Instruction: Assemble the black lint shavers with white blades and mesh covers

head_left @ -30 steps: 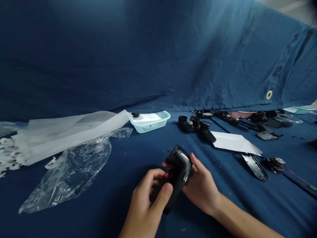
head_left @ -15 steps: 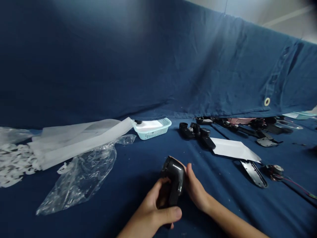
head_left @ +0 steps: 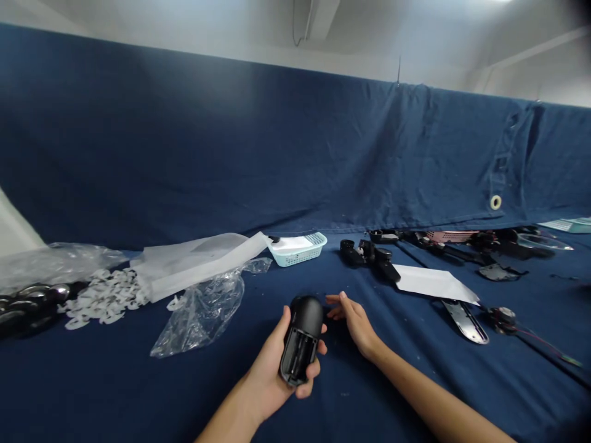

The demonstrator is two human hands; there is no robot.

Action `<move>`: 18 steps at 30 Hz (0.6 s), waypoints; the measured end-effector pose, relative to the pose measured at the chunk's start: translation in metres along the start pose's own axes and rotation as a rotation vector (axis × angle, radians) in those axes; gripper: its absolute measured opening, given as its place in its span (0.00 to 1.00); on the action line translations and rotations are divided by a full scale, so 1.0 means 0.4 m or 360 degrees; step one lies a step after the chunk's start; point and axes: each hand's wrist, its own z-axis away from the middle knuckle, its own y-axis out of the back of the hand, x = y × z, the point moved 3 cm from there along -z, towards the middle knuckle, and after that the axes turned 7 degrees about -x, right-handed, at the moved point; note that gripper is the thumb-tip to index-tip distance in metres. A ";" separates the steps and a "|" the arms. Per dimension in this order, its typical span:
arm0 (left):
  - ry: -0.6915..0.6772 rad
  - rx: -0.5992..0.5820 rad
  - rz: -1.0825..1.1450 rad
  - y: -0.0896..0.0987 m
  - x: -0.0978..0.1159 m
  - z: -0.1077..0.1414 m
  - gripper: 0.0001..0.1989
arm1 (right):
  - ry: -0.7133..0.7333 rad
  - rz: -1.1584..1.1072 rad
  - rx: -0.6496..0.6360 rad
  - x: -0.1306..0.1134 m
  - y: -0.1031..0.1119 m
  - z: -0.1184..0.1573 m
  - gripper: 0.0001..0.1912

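Note:
My left hand point(head_left: 272, 375) is wrapped round a black rounded plastic housing point(head_left: 308, 315), thumb on its left side and fingertips on its right. An open, hollow recess in the housing's lower half faces me. Just to the right, my right hand point(head_left: 354, 323) is held with its fingers apart and nothing in it. A small gap lies between its fingertips and the housing.
On the left lie a clear plastic bag point(head_left: 203, 317), white plastic pieces point(head_left: 108, 296), white sheeting point(head_left: 198, 264) and shiny black parts point(head_left: 32, 304). A light-blue basket point(head_left: 302, 255) stands ahead. On the right are black parts point(head_left: 369, 255), white paper point(head_left: 434, 282) and a wired motor point(head_left: 503, 317).
The black housing has been turned in my left hand, so its open recess now faces me. My right hand has come away from it. The head view has tilted up.

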 end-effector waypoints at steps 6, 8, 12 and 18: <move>-0.0321 0.0605 -0.0868 0.037 0.018 0.085 0.36 | 0.0013 0.0183 -0.0013 0.000 -0.001 0.005 0.39; -0.0450 0.0781 -0.1125 0.051 0.028 0.114 0.38 | 0.0010 0.0248 -0.0023 0.004 0.000 0.005 0.38; -0.0579 0.0949 -0.1745 0.078 0.030 0.151 0.41 | -0.0010 0.0376 -0.0029 0.011 0.004 0.006 0.38; -0.0363 0.1085 -0.1679 0.182 -0.002 0.260 0.39 | -0.0062 0.0515 -0.0058 0.000 0.002 0.032 0.35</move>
